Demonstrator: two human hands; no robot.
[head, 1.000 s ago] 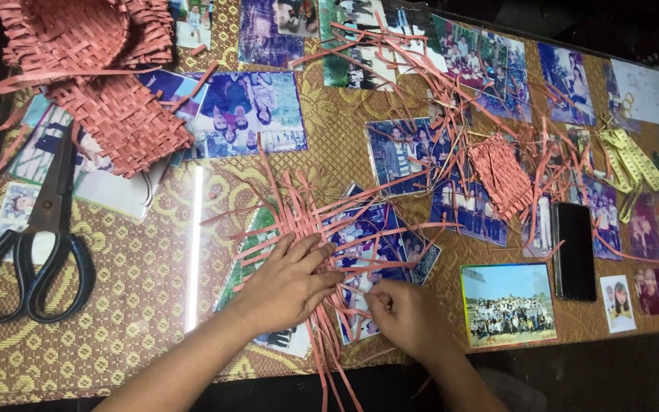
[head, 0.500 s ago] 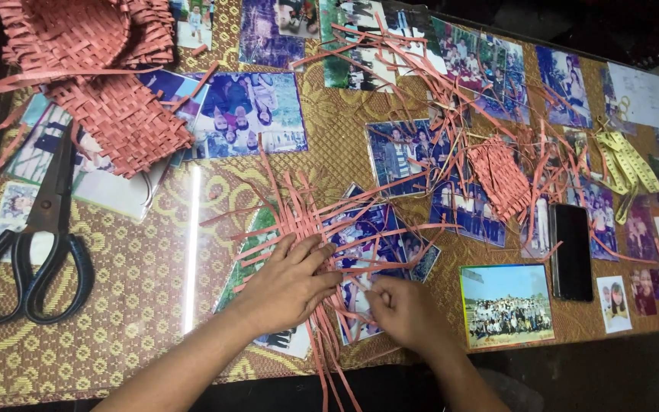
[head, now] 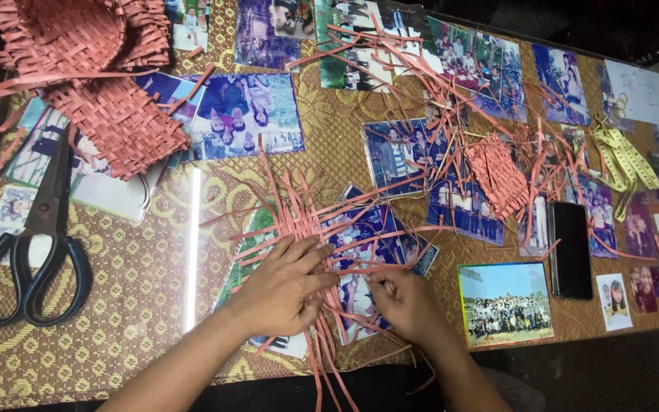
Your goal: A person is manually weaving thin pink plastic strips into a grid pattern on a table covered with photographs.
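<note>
- The left hand [head: 284, 286] lies flat, fingers spread, pressing on the loose weave of pink strips [head: 306, 229] at the near middle of the counter [head: 139, 305], much as it did a second ago.
- The right hand [head: 406, 305] has its fingers pressed together, pinching one pink strip just right of the weave; it has crept slightly leftward toward the left hand.
- The black scissors [head: 32, 252] rest well apart at the left, unmoved.
- A finished woven piece [head: 116, 126] and a black phone [head: 571, 248] stay where they were.
</note>
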